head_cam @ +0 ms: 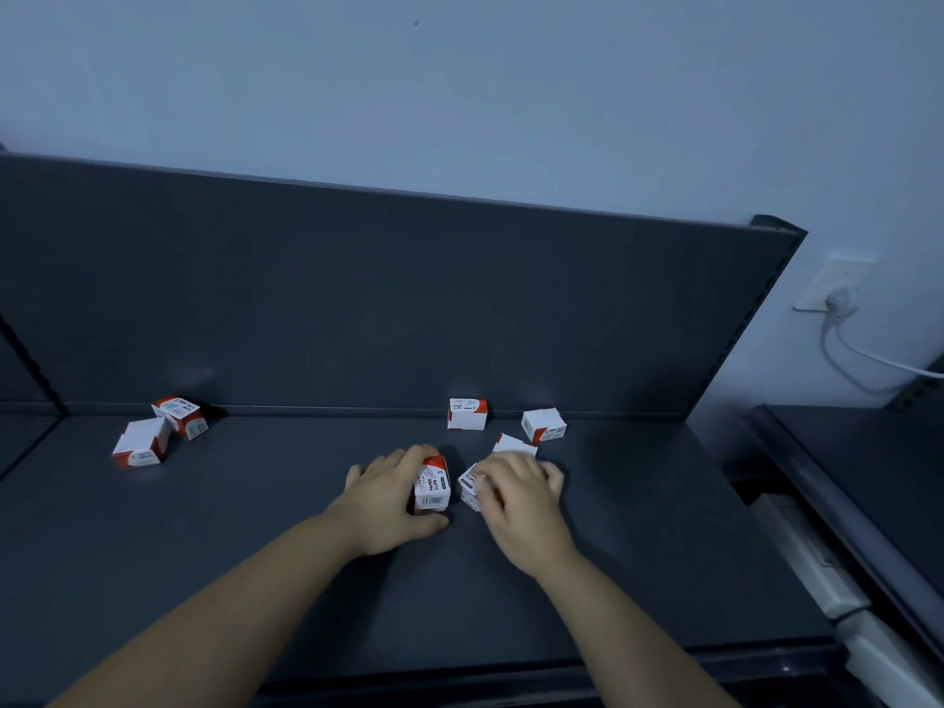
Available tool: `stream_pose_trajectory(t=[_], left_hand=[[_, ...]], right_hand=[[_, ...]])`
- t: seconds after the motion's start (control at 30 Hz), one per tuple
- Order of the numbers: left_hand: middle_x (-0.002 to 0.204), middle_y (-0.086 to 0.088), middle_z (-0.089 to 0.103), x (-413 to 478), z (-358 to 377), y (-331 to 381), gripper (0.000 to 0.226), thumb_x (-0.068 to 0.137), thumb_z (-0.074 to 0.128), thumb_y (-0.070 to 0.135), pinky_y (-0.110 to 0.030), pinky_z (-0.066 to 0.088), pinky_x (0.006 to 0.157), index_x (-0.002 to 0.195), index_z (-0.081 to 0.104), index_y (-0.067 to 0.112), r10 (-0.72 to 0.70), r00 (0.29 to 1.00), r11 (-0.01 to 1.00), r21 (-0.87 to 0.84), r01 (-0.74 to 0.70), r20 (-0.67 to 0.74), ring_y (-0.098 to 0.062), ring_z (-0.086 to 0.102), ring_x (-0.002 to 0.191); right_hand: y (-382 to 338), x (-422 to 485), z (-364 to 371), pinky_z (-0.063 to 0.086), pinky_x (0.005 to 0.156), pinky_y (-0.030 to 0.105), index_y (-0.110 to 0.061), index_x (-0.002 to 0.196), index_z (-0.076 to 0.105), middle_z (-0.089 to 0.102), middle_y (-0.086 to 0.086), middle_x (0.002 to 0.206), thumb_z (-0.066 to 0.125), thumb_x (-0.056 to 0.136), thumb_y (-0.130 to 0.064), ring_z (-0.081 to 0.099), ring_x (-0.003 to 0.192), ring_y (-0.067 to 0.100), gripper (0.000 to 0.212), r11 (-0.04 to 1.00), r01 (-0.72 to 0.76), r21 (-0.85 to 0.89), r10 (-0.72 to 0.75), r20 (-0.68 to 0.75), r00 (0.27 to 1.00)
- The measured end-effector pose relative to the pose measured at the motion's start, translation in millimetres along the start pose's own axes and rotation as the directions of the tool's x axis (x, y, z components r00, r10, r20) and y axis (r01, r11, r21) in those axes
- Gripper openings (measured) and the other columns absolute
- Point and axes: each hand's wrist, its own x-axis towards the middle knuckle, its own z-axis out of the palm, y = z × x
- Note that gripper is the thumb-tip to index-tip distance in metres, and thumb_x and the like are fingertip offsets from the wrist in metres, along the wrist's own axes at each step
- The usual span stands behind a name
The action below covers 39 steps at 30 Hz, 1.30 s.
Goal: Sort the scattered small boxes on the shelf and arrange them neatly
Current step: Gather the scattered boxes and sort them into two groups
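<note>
Several small white-and-red paper clip boxes lie on a dark grey shelf [306, 528]. My left hand [388, 500] grips one upright box [433, 487] at the shelf's middle, fingers over its top and thumb below. Just to its right, my right hand [518, 495] covers and holds a tilted box [470, 485]. Another box [513, 445] lies right behind that hand. One box [467, 413] stands against the back panel and one [543, 425] sits to its right. Two boxes lie at the far left, one [181, 416] leaning near the back and one [141, 443] in front of it.
The shelf's tall dark back panel [383, 298] rises behind the boxes. A second dark shelf unit [868, 452] stands to the right. On the wall at right, a white socket [838, 288] holds a plug with a cable.
</note>
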Motion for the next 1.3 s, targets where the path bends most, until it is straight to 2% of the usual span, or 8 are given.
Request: stream_pose_trajectory(t=[0.07, 0.13, 0.23, 0.33, 0.43, 0.67, 0.87, 1.3], left_hand=[[0.127, 0.015, 0.049, -0.6, -2.3, -1.1, 0.063, 0.083, 0.062, 0.057, -0.037, 0.024, 0.102, 0.135, 0.031, 0.04, 0.006, 1.0, 1.0, 0.015, -0.006, -0.004, -0.012, 0.044, 0.12], [0.128, 0.016, 0.051, -2.2, -4.9, -4.7, 0.062, 0.085, 0.062, 0.056, -0.035, 0.023, 0.101, 0.136, 0.031, 0.039, 0.001, 1.0, 1.0, 0.018, -0.001, -0.02, -0.011, 0.045, 0.121], [0.122, 0.018, 0.054, -6.1, -8.7, -13.1, 0.063, 0.083, 0.065, 0.054, -0.031, 0.023, 0.098, 0.135, 0.032, 0.04, -0.024, 0.999, 1.0, 0.006, 0.024, -0.042, -0.009, 0.047, 0.118], [0.12, 0.018, 0.055, -9.7, -12.0, -21.8, 0.064, 0.082, 0.067, 0.053, -0.03, 0.023, 0.096, 0.134, 0.032, 0.04, -0.042, 0.997, 0.999, 0.003, 0.042, -0.061, -0.008, 0.049, 0.116], [0.118, 0.019, 0.055, -12.6, -13.3, -27.6, 0.064, 0.083, 0.067, 0.052, -0.032, 0.026, 0.1, 0.135, 0.033, 0.039, -0.058, 0.994, 0.998, -0.028, 0.056, -0.089, -0.007, 0.05, 0.113], [0.114, 0.01, 0.057, -16.9, -13.2, -28.4, 0.067, 0.081, 0.074, 0.04, -0.028, 0.046, 0.094, 0.137, 0.037, 0.035, -0.081, 0.994, 0.983, -0.171, 0.067, -0.077, -0.01, 0.055, 0.104], [0.111, 0.014, 0.06, -25.6, -18.2, -44.6, 0.066, 0.075, 0.078, 0.044, -0.023, 0.047, 0.088, 0.131, 0.043, 0.038, -0.101, 0.991, 0.972, -0.223, 0.079, -0.09, -0.006, 0.057, 0.101], [0.109, 0.016, 0.063, -92.7, -94.5, -146.9, 0.065, 0.071, 0.077, 0.052, -0.025, 0.05, 0.085, 0.127, 0.045, 0.04, -0.15, 0.974, 0.972, -0.206, 0.114, -0.171, -0.004, 0.06, 0.098]], right_hand=[[7.5, 12.0, -8.0, 0.023, 0.103, 0.036, -0.033, 0.119, 0.061, 0.055, -0.017, 0.128, 0.044, 0.094, -0.034, 0.044, 0.123, 0.008, 0.03, 0.984, -0.179, -0.022, 0.178, -0.018, 0.984], [16.7, 23.1, -16.3, 0.023, 0.107, 0.04, -0.031, 0.136, 0.051, 0.047, -0.013, 0.143, 0.052, 0.097, -0.032, 0.039, 0.133, 0.012, 0.039, 0.935, -0.34, -0.099, 0.35, 0.12, 0.929], [23.3, 28.2, -22.1, 0.023, 0.106, 0.037, -0.03, 0.135, 0.052, 0.05, -0.009, 0.139, 0.056, 0.097, -0.029, 0.049, 0.124, 0.012, 0.039, 0.916, -0.387, -0.107, 0.402, 0.226, 0.887], [11.1, 23.0, -22.8, 0.03, 0.108, 0.039, -0.026, 0.125, 0.06, 0.053, -0.007, 0.128, 0.065, 0.09, -0.024, 0.053, 0.116, 0.014, 0.035, 0.901, -0.423, 0.094, 0.415, 0.091, 0.905], [-9.1, 13.9, -19.0, 0.041, 0.101, 0.041, -0.03, 0.119, 0.06, 0.049, -0.014, 0.117, 0.068, 0.086, -0.027, 0.055, 0.106, 0.011, 0.035, 0.903, -0.339, 0.264, 0.34, 0.046, 0.939], [-19.9, -5.9, -12.7, 0.032, 0.107, 0.034, -0.038, 0.147, 0.031, 0.044, -0.01, 0.128, 0.061, 0.091, -0.045, 0.043, 0.119, 0.012, 0.064, 0.966, -0.249, 0.066, 0.223, 0.267, 0.937], [-28.3, -5.7, -6.8, 0.042, 0.101, 0.029, -0.035, 0.144, 0.041, 0.049, -0.012, 0.12, 0.066, 0.09, -0.02, 0.048, 0.118, 0.013, 0.061, 0.954, -0.245, 0.173, 0.195, 0.263, 0.945], [-165.9, 16.5, 61.5, 0.038, 0.106, 0.042, -0.041, 0.14, 0.041, 0.05, -0.017, 0.118, 0.067, 0.088, -0.028, 0.05, 0.115, 0.01, 0.06, 0.961, -0.137, 0.239, 0.085, 0.219, 0.972]])
